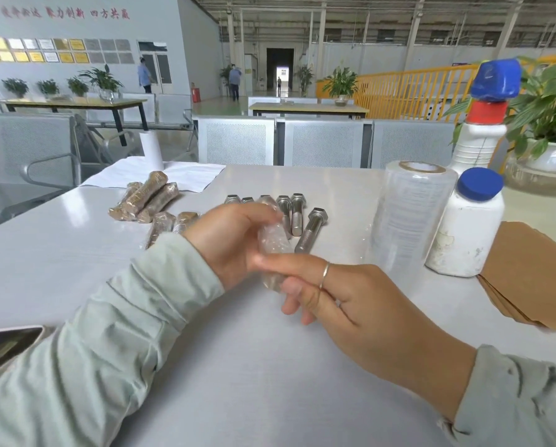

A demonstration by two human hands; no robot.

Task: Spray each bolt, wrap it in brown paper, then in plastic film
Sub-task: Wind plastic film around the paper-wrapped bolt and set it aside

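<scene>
Both hands hold one bolt covered in clear plastic film [273,243] just above the white table [77,262]. My left hand [230,241] grips its upper end, and my right hand [341,295] pinches its lower end. Several bare steel bolts [297,214] lie behind them. Several wrapped bolts in brown paper and film [151,201] lie at the left. A roll of plastic film [409,217] stands at the right, beside a white bottle with a blue cap [470,227] and a spray bottle [484,124]. Brown paper sheets [534,272] lie at the far right.
White paper [186,177] and a white roll [151,150] lie at the table's far left. A dark phone-like object [2,346] sits at the left edge. A potted plant [547,130] stands at the right, metal bench seats [322,140] behind the table. People walk far off in the hall.
</scene>
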